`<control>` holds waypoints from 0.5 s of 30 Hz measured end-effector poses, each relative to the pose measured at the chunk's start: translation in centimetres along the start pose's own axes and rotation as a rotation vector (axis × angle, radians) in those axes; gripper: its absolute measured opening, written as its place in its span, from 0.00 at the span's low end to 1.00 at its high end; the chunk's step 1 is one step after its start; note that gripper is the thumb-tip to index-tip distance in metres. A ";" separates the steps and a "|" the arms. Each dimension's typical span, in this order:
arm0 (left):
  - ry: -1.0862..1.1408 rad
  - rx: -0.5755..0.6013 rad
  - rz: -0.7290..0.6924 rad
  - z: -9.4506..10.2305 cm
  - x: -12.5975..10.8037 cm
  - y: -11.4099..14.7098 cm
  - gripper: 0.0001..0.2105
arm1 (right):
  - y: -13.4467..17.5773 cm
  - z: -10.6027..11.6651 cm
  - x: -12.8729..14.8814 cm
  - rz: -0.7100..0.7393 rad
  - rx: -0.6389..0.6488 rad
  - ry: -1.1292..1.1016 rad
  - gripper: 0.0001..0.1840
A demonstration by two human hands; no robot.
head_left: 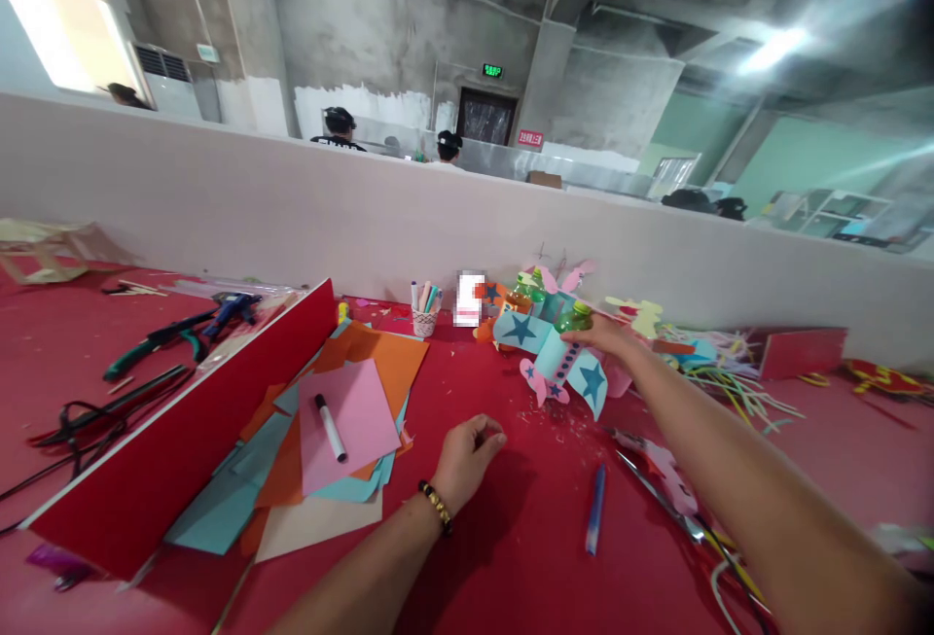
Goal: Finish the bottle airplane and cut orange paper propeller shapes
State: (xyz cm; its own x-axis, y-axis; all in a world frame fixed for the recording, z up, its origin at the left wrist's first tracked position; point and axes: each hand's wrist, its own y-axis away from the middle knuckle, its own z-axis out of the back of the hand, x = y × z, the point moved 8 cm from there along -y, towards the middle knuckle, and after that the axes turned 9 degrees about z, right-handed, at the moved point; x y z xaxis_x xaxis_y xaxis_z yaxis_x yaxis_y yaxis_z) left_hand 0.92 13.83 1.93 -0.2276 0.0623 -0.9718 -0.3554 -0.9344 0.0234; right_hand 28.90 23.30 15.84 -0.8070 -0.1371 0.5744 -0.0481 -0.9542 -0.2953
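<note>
Far across the red desk [525,538], the right hand [609,335] grips a finished-looking paper plane [558,358]; the left hand [467,455] rests loosely curled, empty.

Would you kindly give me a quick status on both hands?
Right hand on paper plane. Left hand curled, resting on table. Blue pen lies between the arms.

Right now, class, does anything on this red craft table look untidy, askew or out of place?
Yes. The coloured paper sheets lie fanned and crooked, a black-capped white marker loose on top. Paper scraps litter the red table near the blue paper plane that the right hand touches. The left hand rests loosely closed.
</note>
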 end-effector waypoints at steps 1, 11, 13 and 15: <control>0.004 -0.022 0.013 0.2 0.2 -0.1 0.08 | 0.4 -0.2 0.3 -0.002 0.016 -0.034 0.27; 0.738 0.240 0.213 -1.3 0.9 0.3 0.30 | 5.6 -2.3 4.8 -0.072 0.214 -0.499 0.23; 0.854 0.386 0.196 -2.0 -0.5 1.1 0.29 | 6.8 -2.8 6.0 -0.093 0.256 -0.639 0.23; 0.917 0.456 0.165 -2.2 -1.8 1.8 0.26 | 7.8 -2.9 7.1 -0.094 0.272 -0.714 0.22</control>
State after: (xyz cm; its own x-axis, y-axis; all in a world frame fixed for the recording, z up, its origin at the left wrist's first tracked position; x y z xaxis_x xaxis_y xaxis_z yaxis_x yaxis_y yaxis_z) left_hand 2.71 11.23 3.17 0.4050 -0.5240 -0.7493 -0.7353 -0.6738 0.0737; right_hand 21.14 15.67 15.43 -0.2265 -0.1029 0.9685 0.1235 -0.9894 -0.0762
